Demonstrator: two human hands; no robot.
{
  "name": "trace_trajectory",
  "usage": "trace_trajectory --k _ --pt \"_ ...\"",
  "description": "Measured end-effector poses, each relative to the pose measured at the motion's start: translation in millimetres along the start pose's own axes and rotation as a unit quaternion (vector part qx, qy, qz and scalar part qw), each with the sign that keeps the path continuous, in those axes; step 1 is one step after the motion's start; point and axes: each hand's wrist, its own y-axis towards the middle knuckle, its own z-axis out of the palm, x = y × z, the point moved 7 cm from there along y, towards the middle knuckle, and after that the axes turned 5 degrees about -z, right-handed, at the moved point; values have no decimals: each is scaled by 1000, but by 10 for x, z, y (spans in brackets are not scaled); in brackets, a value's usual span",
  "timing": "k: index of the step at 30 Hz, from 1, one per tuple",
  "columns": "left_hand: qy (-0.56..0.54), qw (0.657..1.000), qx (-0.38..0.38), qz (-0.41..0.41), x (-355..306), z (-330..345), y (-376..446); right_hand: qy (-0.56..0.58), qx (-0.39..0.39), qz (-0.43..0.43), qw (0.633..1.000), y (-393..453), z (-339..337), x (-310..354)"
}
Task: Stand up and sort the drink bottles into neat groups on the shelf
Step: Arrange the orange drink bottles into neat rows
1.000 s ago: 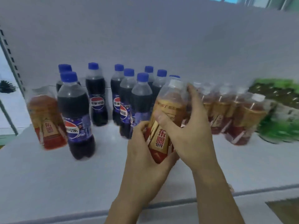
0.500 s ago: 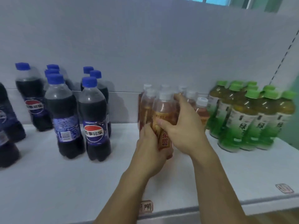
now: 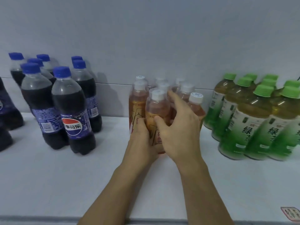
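An orange energy drink bottle (image 3: 157, 109) with a white cap stands upright at the front of a cluster of several like bottles (image 3: 186, 93) in the middle of the white shelf (image 3: 65, 184). My left hand (image 3: 142, 143) wraps its lower left side. From the right, my right hand (image 3: 177, 127) grips the same bottle, fingers reaching behind it. Dark cola bottles (image 3: 73, 111) with blue caps stand grouped at the left. Green tea bottles (image 3: 253, 120) with green caps stand grouped at the right.
A grey back panel (image 3: 146, 38) closes the shelf behind the bottles. The shelf's front edge (image 3: 48, 220) runs along the bottom, with a small price tag (image 3: 290, 213) at the lower right. More cola bottles (image 3: 6, 114) are cut off at the far left.
Both hands carried the orange bottle from beside the cola group rightward to the orange cluster, where it now stands on the shelf. The view shifted right, bringing the green tea group into sight.
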Motion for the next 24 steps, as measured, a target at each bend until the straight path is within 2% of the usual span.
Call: trace_trajectory --k 6,13,15,18,21,24 --pt "2 1000 9 3 28 48 -8 43 -92 -31 994 -41 -139 28" --pt "39 999 27 -1 19 6 -40 69 -135 -50 987 -93 -197 78" --pt "71 996 45 -18 53 -66 -109 58 -121 -48 990 -89 -220 107" --pt "164 984 69 -32 161 -349 -279 54 -46 -33 997 -75 -104 213" --pt "251 963 83 -54 425 -787 -492 71 12 -51 996 -191 165 493" --pt "281 952 74 -94 780 -1332 -688 95 63 -75 991 -364 563 854"
